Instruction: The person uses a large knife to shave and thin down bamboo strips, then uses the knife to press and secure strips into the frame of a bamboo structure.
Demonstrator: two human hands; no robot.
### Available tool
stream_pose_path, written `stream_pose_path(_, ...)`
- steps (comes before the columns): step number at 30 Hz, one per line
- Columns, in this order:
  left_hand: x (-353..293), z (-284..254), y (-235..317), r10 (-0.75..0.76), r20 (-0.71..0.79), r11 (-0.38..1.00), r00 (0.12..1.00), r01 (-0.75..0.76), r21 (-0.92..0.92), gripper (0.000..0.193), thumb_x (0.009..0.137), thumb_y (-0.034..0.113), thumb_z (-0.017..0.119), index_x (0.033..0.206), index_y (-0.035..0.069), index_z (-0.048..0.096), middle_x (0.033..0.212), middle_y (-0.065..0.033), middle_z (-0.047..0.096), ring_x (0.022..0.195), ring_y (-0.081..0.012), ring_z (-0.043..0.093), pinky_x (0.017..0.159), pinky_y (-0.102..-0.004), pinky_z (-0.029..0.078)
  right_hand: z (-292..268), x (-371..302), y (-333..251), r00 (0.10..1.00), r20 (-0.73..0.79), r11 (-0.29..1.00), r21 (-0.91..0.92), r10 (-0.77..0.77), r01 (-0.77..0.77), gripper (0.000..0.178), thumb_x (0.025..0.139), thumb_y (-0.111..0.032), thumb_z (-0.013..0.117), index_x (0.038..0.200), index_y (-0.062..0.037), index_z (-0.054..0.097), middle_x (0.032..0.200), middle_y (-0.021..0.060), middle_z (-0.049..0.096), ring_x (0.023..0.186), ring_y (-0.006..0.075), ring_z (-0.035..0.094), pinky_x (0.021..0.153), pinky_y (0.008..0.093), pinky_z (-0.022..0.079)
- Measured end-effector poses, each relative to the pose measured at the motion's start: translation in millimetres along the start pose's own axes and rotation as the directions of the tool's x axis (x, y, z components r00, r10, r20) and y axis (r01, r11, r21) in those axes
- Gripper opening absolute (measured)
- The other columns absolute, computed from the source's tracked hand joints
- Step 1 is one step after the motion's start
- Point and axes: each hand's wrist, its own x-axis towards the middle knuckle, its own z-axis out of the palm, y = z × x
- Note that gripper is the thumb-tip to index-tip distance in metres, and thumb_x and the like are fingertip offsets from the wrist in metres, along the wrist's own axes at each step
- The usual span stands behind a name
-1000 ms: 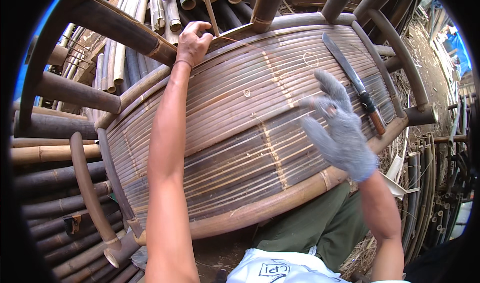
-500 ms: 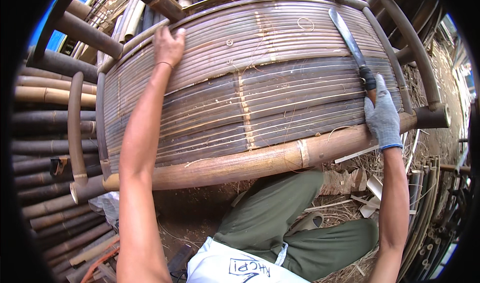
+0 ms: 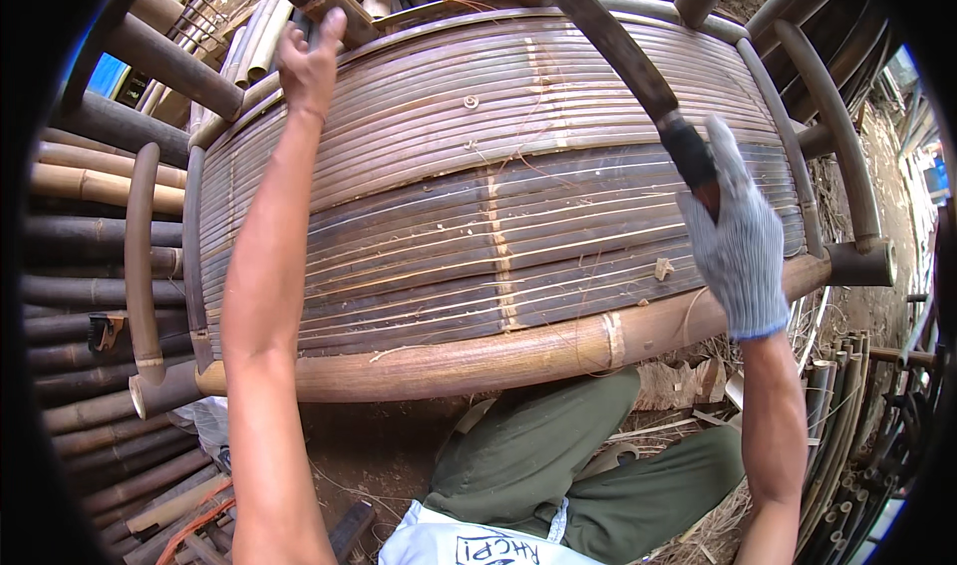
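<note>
A bamboo bench with a slatted seat spans the view in front of my knees. My right hand, in a grey knitted glove, grips a machete by its dark-wrapped handle. The blade is raised above the right part of the slats, its tip pointing to the far side. My bare left hand is lifted at the far left edge of the seat, fingers apart, beside a dark bamboo post. Whether its fingertips touch the post I cannot tell.
Bamboo poles are stacked at the left, with a small saw handle among them. Curved bamboo armrests rise at the bench's ends. Thin canes stand at the right. Shavings and loose fibres lie on the slats.
My left hand has risen off the far edge of the seat toward the post. My right hand has lifted the machete up and leftward over the slats.
</note>
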Motion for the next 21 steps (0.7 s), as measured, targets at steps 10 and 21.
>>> stream_pose_path(10, 145.5, -26.5, 113.2, 0.166, 0.191, 0.894, 0.967, -0.066, -0.443, 0.045, 0.084, 0.043, 0.08, 0.102, 0.003, 0.071, 0.09, -0.0078, 0.07, 0.081, -0.018, 0.066, 0.076, -0.0321, 0.052, 52.0, 74.4, -25.1, 0.996, 0.072, 0.957, -0.288, 0.048, -0.025, 0.052, 0.096, -0.016, 0.065, 0.146, -0.0229, 0.051, 0.095, 0.0121, 0.067, 0.079, 0.0311, 0.07, 0.068, 0.0434, 0.058)
stream_pose_path(21, 129.5, -14.0, 99.6, 0.096, 0.191, 0.885, 0.977, 0.004, -0.466, 0.031, 0.086, 0.04, 0.075, 0.088, 0.009, 0.07, 0.074, -0.0038, 0.066, 0.065, -0.0155, 0.063, 0.064, -0.0317, 0.051, 42.0, 62.6, -42.6, 0.989, 0.13, 0.953, -0.301, 0.068, -0.026, 0.051, 0.094, -0.018, 0.068, 0.143, -0.0209, 0.055, 0.093, 0.011, 0.068, 0.074, 0.0308, 0.07, 0.068, 0.0436, 0.058)
